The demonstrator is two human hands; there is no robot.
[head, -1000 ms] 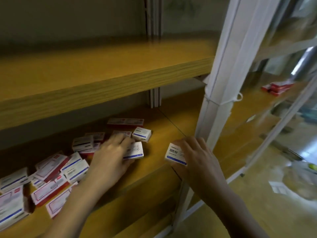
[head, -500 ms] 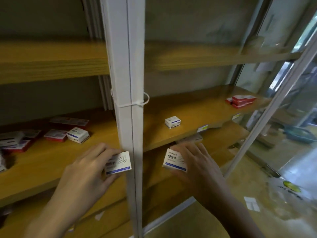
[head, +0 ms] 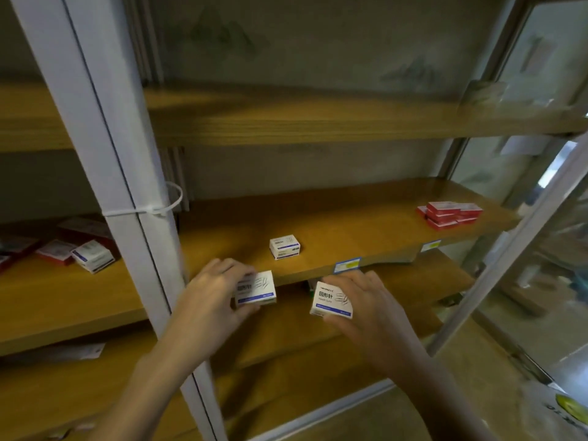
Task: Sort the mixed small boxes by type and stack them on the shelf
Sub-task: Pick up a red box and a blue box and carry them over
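Observation:
My left hand [head: 213,297] grips a small white box with a blue stripe [head: 259,289] just in front of the middle shelf's edge. My right hand [head: 366,310] holds a second white-and-blue box [head: 331,300] beside it, a little lower. One matching white box [head: 284,247] stands alone on the right-hand middle shelf [head: 366,230]. A stack of red boxes [head: 450,214] sits at that shelf's far right. On the left-hand shelf lie mixed boxes, a white one [head: 93,256] and red ones [head: 55,251].
A white metal upright [head: 117,186] with a cable tie [head: 159,208] divides the two shelf bays, left of my left hand. A slanted frame post [head: 521,230] stands at the right. An upper wooden shelf [head: 318,122] spans above. Lower shelves and the floor lie below.
My view has swung right from the mixed pile to the right-hand bay. My left hand lifted a white box off the pile and carried it past the upright; both hands now sit at the shelf edge.

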